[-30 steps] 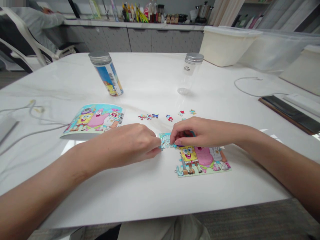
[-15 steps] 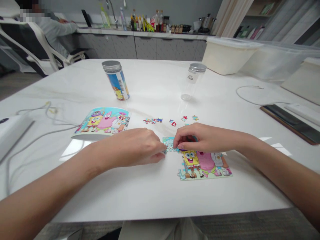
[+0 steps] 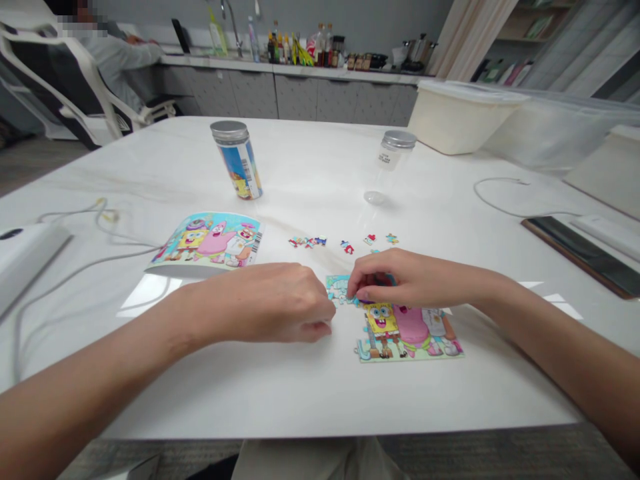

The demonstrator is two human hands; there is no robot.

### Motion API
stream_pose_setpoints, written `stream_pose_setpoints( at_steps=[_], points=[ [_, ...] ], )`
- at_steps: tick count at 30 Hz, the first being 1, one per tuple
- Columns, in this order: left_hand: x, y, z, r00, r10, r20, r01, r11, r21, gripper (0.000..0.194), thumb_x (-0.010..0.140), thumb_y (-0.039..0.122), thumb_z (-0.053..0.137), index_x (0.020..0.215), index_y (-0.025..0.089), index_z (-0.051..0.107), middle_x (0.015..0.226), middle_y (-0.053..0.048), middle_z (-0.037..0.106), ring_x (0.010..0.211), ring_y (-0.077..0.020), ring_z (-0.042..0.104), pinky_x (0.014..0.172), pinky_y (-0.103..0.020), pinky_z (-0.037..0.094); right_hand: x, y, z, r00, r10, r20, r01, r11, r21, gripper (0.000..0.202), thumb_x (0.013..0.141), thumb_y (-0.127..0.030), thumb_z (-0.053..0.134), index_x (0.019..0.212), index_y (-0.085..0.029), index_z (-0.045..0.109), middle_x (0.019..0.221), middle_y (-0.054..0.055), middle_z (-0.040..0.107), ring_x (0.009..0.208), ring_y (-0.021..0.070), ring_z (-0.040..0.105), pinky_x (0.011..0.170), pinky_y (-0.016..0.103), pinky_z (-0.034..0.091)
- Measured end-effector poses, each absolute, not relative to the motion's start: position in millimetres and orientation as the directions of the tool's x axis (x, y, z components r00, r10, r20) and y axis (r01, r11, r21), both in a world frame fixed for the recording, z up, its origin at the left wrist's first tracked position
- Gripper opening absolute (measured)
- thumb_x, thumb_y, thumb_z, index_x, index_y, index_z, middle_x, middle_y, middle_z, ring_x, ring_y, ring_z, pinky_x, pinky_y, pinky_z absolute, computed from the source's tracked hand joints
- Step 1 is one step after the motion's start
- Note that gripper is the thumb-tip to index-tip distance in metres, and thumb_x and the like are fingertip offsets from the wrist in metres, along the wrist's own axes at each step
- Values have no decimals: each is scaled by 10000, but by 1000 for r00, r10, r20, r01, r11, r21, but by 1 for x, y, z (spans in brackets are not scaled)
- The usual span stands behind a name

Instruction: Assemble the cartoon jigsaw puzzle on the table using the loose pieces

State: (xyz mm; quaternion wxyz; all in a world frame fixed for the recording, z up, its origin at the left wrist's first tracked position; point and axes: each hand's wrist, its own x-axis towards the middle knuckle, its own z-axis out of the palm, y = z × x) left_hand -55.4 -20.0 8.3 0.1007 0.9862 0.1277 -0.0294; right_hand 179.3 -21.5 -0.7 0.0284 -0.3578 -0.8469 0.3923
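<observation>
White tabletop [image 3: 225,393] beneath a partly joined puzzle [image 3: 410,327], flat, with its upper part under the right hand [image 3: 400,277]. Looks thin and light; could skate or split at a seam under a sideways push. Left hand [image 3: 287,300] just beside the blue upper-left section, fingers curled inward; cannot tell whether pinching a piece. Could knock that edge askew with a turn of the wrist. On the right, fingers bent and bunched at the same section; cannot tell whether pinching or only steadying. Risks here: pressing unevenly, popping up a joined neighbour, hiding a poor fit below the palm. Beyond, loose pieces [image 3: 321,241], small and easy to scatter with a knuckle. Near the left forearm, a curved printed sheet [image 3: 217,243], liable to slide if brushed. Farther off, a printed jar [image 3: 243,170] and a clear jar [image 3: 387,167], well apart, in danger only from a long, careless reach.
</observation>
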Motion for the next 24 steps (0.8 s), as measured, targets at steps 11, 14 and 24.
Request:
stream_pose_setpoints(
  at_steps=[11, 14, 24],
  points=[
    [-59, -16, 9, 955, 278, -105, 292, -943, 158, 168, 871, 184, 556, 724, 182, 637, 605, 16, 584, 511, -98, 502, 458, -261, 248, 180, -21, 0, -740, 630, -237, 586, 430, -686, 190, 910, -310, 535, 971, -184, 664, 882, 26, 678, 734, 136, 588, 634, 249, 433],
    [-62, -14, 11, 907, 402, -123, 419, -887, 193, 68, 851, 239, 589, 845, 219, 653, 627, 15, 586, 533, -114, 520, 439, -244, 232, 180, -22, 0, -739, 627, -246, 589, 425, -687, 206, 915, -331, 530, 968, -188, 669, 872, 28, 678, 713, 136, 581, 624, 251, 426],
    [-59, -9, 12, 867, 462, -187, 497, -825, 267, 112, 816, 228, 574, 799, 228, 685, 632, 2, 603, 569, -119, 533, 465, -228, 261, 180, -22, 1, -711, 672, -204, 588, 411, -696, 220, 914, -343, 518, 957, -205, 684, 876, 20, 686, 728, 141, 585, 642, 258, 432]
  ],
)
